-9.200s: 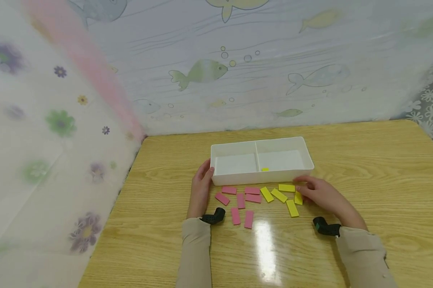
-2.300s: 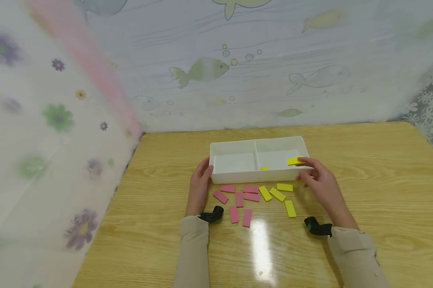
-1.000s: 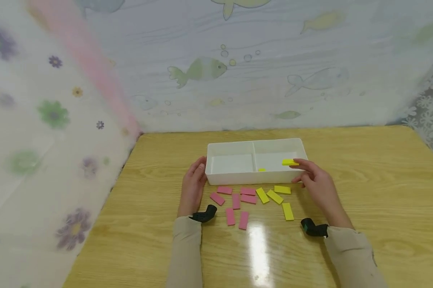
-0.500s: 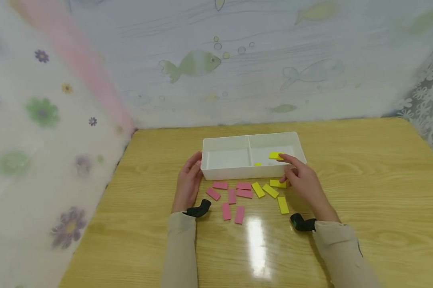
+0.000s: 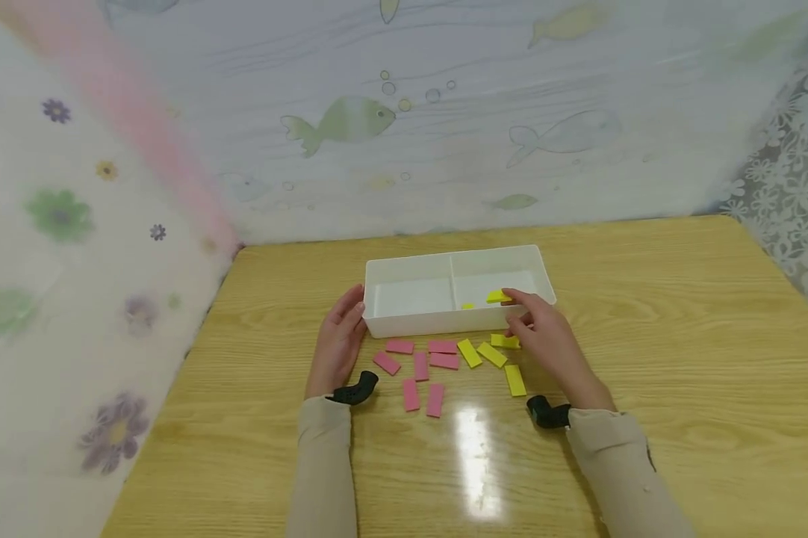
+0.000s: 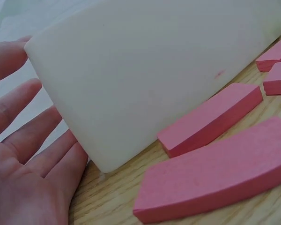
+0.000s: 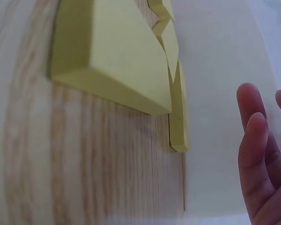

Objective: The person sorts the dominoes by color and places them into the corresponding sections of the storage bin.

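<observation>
A white two-compartment box [image 5: 411, 326] stands on the wooden table. At its left end my left hand [image 5: 339, 336] touches the wall with fingers extended, as the left wrist view shows. My right hand [image 5: 545, 329] reaches over the front wall and holds a yellow domino-like block [image 5: 496, 297] at its fingertips, above the right compartment. That block is out of sight in the right wrist view, where fingers [image 7: 255, 154] show against the box wall. Inside the same compartment, another yellow block [image 5: 467, 305] peeks over the front wall by the divider.
In front of the box lie several pink blocks [image 5: 411, 394] to the left and several yellow blocks [image 5: 514, 380] to the right. One yellow block [image 5: 501, 341] lies close along the box's front, partly under my right hand. A fish-patterned curtain [image 5: 350, 187] hangs behind the table.
My right hand has picked up the rightmost yellow block from the table, raised it over the right compartment and shifted it left toward the divider. My left hand stays at the box's left end.
</observation>
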Motion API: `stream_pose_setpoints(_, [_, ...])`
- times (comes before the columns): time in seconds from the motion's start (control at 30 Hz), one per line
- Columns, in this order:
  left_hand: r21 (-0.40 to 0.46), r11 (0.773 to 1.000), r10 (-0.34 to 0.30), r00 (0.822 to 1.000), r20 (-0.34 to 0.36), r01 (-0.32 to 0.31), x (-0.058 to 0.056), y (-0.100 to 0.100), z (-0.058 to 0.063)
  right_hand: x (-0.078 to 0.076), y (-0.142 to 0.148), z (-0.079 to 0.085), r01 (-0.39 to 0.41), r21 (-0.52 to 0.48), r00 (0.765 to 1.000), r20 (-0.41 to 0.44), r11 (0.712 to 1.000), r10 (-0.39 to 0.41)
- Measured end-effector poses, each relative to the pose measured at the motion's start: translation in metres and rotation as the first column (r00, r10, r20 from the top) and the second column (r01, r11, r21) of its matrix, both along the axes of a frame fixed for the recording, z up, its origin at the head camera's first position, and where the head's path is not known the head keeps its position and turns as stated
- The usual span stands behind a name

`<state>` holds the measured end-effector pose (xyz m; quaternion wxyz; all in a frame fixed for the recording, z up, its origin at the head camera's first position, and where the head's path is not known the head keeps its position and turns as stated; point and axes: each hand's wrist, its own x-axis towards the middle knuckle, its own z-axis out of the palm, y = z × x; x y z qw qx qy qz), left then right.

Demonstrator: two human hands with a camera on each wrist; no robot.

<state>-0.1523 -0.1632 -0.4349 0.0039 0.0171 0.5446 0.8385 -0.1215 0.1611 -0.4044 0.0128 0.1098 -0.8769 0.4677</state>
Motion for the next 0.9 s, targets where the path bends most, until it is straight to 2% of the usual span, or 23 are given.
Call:
stream_pose_setpoints(0.2, [0.018, 1.000, -0.014, 1.000, -0.001, 0.014, 0.001, 0.000, -0.003, 0.000, 0.000, -0.001, -0.016, 0.034, 1.000, -0.016, 0.999, 0.017])
stream_pose_setpoints(0.4, [0.015, 1.000, -0.006, 1.000, -0.005, 0.006, 0.000, -0.003, -0.002, -0.002, -0.002, 0.000, -0.035, 0.016, 0.999, -0.010, 0.999, 0.035])
stream_pose_setpoints(0.67, [0.018, 1.000, -0.023, 0.999, 0.028, 0.022, -0.031, -0.019, 0.007, -0.023, -0.019, 0.004, -0.018, -0.018, 1.000, 0.006, 1.000, 0.018])
stream_pose_setpoints(0.8, [0.027, 0.998, -0.051, 0.999, 0.018, 0.050, -0.047, -0.023, 0.006, -0.030, -0.024, 0.005, 0.017, -0.047, 0.999, 0.035, 0.999, -0.015])
stream_pose_setpoints(0.9, [0.032, 0.997, -0.077, 0.997, 0.013, 0.076, -0.058, -0.023, 0.001, -0.032, -0.024, 0.003, 0.046, -0.076, 0.996, 0.075, 0.996, -0.041])
